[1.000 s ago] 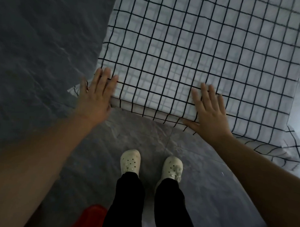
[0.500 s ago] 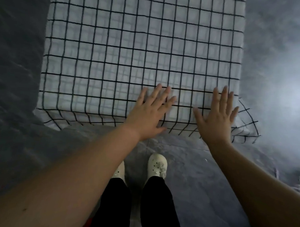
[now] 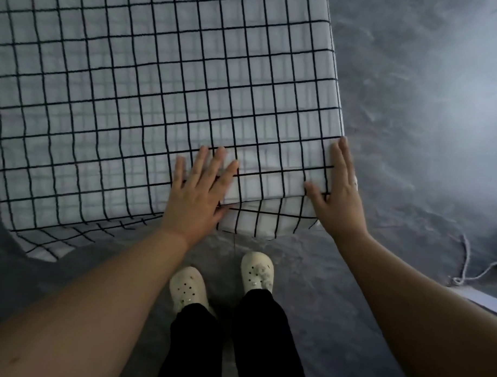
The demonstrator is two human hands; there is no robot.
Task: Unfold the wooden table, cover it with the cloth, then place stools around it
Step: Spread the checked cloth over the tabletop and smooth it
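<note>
A white cloth with a black grid (image 3: pixel 149 94) lies spread over the table and hides the wood completely. Its hem hangs over the near edge and the near left corner. My left hand (image 3: pixel 197 196) lies flat on the cloth at the near edge, fingers spread. My right hand (image 3: pixel 340 191) presses flat on the near right corner, fingers straight along the right edge. Neither hand holds anything. No stool is in view.
I stand on a dark grey marbled floor (image 3: pixel 407 137), my white clogs (image 3: pixel 224 280) just short of the table's near edge. A thin white cord (image 3: pixel 470 269) lies on the floor at the right, beside a pale ledge (image 3: pixel 480 298).
Both hands have slid rightward along the near edge of the cloth. My right hand now sits on the right corner, and my left hand has followed from the left corner.
</note>
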